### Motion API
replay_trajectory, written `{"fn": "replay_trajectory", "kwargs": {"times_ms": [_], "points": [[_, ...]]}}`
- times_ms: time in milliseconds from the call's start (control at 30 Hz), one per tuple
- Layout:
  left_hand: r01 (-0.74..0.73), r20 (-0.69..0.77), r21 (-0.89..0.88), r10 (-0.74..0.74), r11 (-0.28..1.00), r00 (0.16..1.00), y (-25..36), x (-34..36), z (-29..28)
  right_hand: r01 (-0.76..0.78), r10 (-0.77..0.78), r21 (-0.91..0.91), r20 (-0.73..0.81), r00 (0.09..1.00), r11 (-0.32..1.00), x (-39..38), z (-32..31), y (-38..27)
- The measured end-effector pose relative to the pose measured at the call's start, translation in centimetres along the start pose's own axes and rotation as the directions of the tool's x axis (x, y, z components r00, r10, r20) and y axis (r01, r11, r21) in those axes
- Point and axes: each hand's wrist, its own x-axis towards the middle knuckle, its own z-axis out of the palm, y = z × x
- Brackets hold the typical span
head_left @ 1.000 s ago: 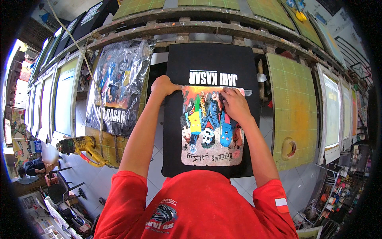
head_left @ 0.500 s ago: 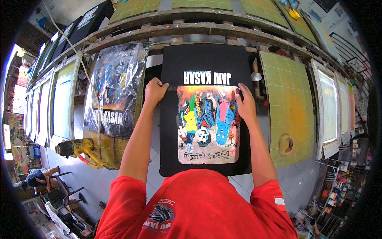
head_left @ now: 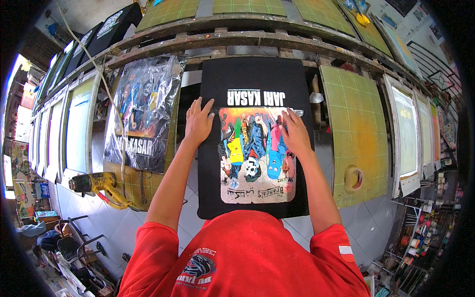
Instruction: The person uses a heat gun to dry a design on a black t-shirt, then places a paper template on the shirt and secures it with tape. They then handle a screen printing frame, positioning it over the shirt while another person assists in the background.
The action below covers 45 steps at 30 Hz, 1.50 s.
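A black T-shirt (head_left: 252, 74) lies flat in front of me, stretched over a board. On it sits a colourful print (head_left: 252, 158) of cartoon figures, upside down from my side, with white block lettering above. My left hand (head_left: 199, 121) rests on the shirt just left of the print's upper corner, fingers spread, holding nothing. Over the print's upper right corner lies my right hand (head_left: 295, 132), fingers stretched out and pressed down. A small shiny clear strip (head_left: 296, 112) shows beside those fingertips; how far it runs cannot be made out.
To the left, a plastic-wrapped printed shirt (head_left: 141, 111) lies on a board, with a yellow heat gun (head_left: 101, 185) nearer me. A cable (head_left: 106, 81) hangs across there. At right is a yellow-green board (head_left: 356, 114) with a tape roll (head_left: 353, 177). Wooden rails (head_left: 237, 38) cross behind; framed screens (head_left: 405, 128) stand farther right.
Both hands were pinched at the print's upper corners. The left has opened and spread flat on the shirt; the right has moved inward and lies flatter over the corner.
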Motion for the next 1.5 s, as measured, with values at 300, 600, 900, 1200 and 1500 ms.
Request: {"fn": "replay_trajectory", "kwargs": {"times_ms": [300, 600, 900, 1200, 1500], "points": [[-0.116, 0.258, 0.105, 0.085, 0.988, 0.962, 0.6, -0.8, -1.4, 0.017, -0.015, -0.057, 0.046, 0.999, 0.998, -0.3, 0.5, 0.0], [-0.116, 0.222, 0.071, 0.097, 0.991, 0.97, 0.0, -1.2, -1.2, 0.073, -0.061, -0.169, 0.074, 0.995, 0.983, -0.9, 0.7, -0.6], [-0.081, 0.222, -0.022, 0.084, 0.996, 0.971, -0.7, -0.9, -0.7, -0.038, 0.044, -0.11, 0.045, 0.998, 0.993, -2.7, -1.4, -0.8], [-0.201, 0.17, -0.108, 0.217, 0.974, 0.961, 2.1, -2.6, -1.8, -0.121, 0.121, 0.019, 0.007, 0.993, 0.992, -9.2, -3.6, -2.7], [-0.242, 0.229, 0.009, 0.233, 0.97, 0.945, 1.6, -4.8, -1.8, -0.189, 0.187, 0.044, 0.029, 0.982, 0.981, -14.5, -4.5, -5.0]]}}
